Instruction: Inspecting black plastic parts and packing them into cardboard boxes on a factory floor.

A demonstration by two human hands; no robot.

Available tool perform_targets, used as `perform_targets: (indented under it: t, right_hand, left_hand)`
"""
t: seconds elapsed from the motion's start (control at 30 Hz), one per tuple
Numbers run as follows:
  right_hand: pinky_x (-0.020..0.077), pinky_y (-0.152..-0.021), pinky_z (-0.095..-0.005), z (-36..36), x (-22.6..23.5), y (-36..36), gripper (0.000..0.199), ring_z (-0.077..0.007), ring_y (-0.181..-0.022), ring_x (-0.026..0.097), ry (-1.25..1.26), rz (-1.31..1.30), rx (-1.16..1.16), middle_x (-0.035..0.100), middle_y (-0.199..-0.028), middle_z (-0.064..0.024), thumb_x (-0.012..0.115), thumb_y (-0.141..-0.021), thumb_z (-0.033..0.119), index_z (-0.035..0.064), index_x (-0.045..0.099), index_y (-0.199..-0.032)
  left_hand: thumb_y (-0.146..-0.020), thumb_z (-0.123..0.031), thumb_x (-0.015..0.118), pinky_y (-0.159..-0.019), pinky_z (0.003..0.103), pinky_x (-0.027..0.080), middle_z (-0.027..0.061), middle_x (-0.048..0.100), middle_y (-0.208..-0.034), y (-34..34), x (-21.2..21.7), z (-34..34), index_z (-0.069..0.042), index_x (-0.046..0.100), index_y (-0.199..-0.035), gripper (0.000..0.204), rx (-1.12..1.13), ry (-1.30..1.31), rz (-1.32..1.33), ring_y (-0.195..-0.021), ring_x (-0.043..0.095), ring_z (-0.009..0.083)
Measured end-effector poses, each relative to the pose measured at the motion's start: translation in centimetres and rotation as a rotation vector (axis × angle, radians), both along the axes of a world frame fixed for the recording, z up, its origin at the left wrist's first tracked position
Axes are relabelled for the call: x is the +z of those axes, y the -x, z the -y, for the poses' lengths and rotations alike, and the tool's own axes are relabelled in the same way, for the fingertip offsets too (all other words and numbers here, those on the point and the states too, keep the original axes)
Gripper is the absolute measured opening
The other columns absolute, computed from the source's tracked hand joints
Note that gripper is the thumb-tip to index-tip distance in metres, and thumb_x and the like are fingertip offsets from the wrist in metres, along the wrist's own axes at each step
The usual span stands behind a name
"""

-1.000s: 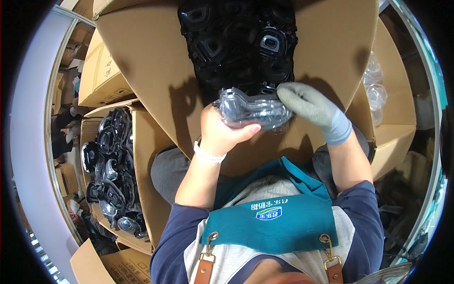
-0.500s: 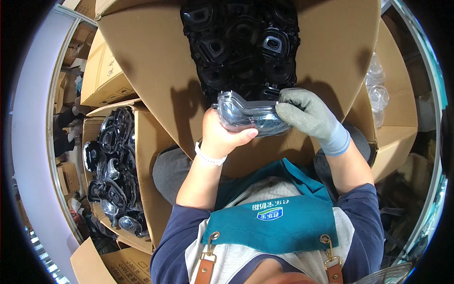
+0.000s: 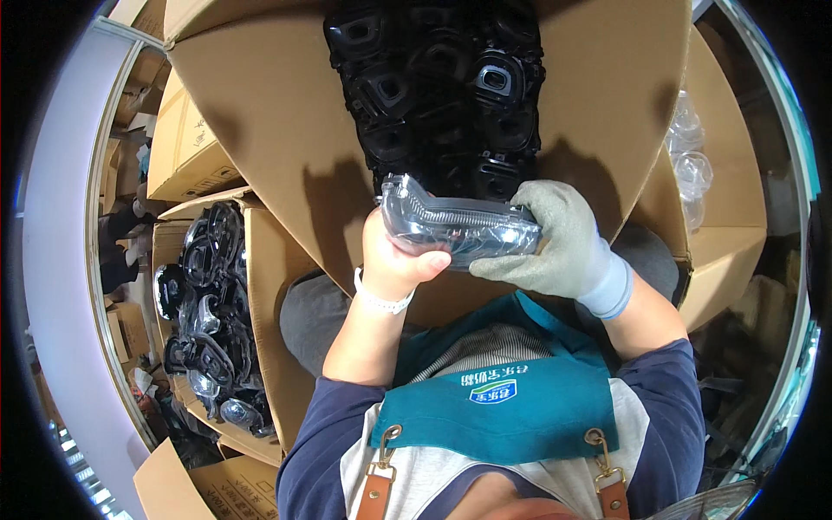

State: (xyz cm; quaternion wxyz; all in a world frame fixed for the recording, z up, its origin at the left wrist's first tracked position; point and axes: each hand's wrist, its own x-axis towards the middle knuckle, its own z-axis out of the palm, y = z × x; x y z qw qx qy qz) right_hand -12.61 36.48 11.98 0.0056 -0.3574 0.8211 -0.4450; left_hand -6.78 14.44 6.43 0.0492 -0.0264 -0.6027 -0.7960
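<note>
Both hands hold a headlight (image 3: 459, 227) with a clear plastic cover and a dark back edge, above the near side of a big carton. My bare left hand (image 3: 394, 260), with a white band at its wrist, grips its left end, the thumb lying along the near face. On my right hand (image 3: 563, 238) is a grey-green work glove. It wraps round the right end of the headlight, fingers over the top and thumb below. Just beyond, black lamp housings (image 3: 446, 95) stand packed in rows in the carton.
The large open carton (image 3: 260, 95) spreads its flaps ahead of me. To the left, another carton (image 3: 264, 321) is heaped with black and clear lamp parts (image 3: 212, 321). Clear round covers (image 3: 691, 173) sit in a carton (image 3: 728, 208) at right. A closed carton (image 3: 186, 139) stands far left.
The headlight has shifted slightly left and tilted. My gloved right hand has gone from pinching its upper right edge to wrapping round its right end, thumb lower.
</note>
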Motion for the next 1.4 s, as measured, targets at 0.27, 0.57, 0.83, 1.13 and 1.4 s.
perform_targets:
  t: [0.27, 0.57, 0.83, 1.13, 1.4]
  right_hand:
    - [0.0508, -0.058, -0.0346, 0.6, 0.1, 0.3, 0.043, -0.0258, -0.062, 0.064, 0.057, 0.110, -0.080, 0.061, -0.067, -0.0125, 0.083, -0.072, 0.038, 0.0001, 0.065, -0.079]
    - [0.0482, -0.094, -0.0429, 2.3, -2.8, -1.8, 0.063, -0.0358, -0.107, 0.062, 0.353, 0.353, -0.011, 0.062, -0.115, -0.0208, 0.080, -0.077, 0.037, -0.0001, 0.058, -0.123]
    - [0.0519, -0.080, -0.0422, 0.4, -1.4, -0.1, 0.045, -0.0352, -0.091, 0.064, -0.004, -0.102, 0.082, 0.066, -0.100, -0.0158, 0.082, -0.065, 0.024, 0.0038, 0.067, -0.102]
    - [0.0455, -0.060, -0.0403, 1.3, -1.7, -1.7, 0.042, -0.0294, -0.066, 0.059, 0.098, -0.149, 0.075, 0.059, -0.074, -0.0109, 0.082, -0.068, 0.040, 0.0055, 0.067, -0.087]
    - [0.0374, -0.050, -0.0365, 1.1, -1.8, -0.8, 0.042, -0.0249, -0.053, 0.052, 0.184, -0.159, 0.173, 0.052, -0.060, -0.0089, 0.085, -0.063, 0.041, 0.0053, 0.066, -0.078]
  left_hand:
    - [-0.069, -0.044, 0.086, -0.075, 0.028, 0.053, 0.0072, 0.070, -0.088, 1.0, -0.5, -1.5, 0.002, 0.063, -0.105, 0.062, 0.044, -0.161, 0.006, -0.080, 0.066, 0.0148]
    - [-0.079, -0.074, 0.060, -0.105, 0.048, 0.041, 0.0078, 0.054, -0.134, 1.9, -3.5, -3.9, -0.017, 0.040, -0.144, 0.089, 0.086, -0.682, 0.250, -0.125, 0.049, 0.0254]
    - [-0.080, -0.052, 0.069, -0.085, 0.034, 0.045, 0.0166, 0.058, -0.104, 3.2, -1.0, 0.2, 0.002, 0.055, -0.101, 0.060, 0.232, 0.458, -0.563, -0.096, 0.057, 0.0247]
    - [-0.078, -0.046, 0.063, -0.053, 0.029, 0.035, 0.0118, 0.052, -0.073, 1.7, -1.8, -1.0, 0.001, 0.047, -0.074, 0.050, 0.479, 0.376, -0.605, -0.061, 0.047, 0.0185]
    - [-0.077, -0.043, 0.070, -0.050, 0.029, 0.032, 0.0082, 0.047, -0.068, 1.8, -1.3, -0.3, -0.002, 0.046, -0.072, 0.047, 0.371, 0.277, -0.584, -0.060, 0.046, 0.0168]
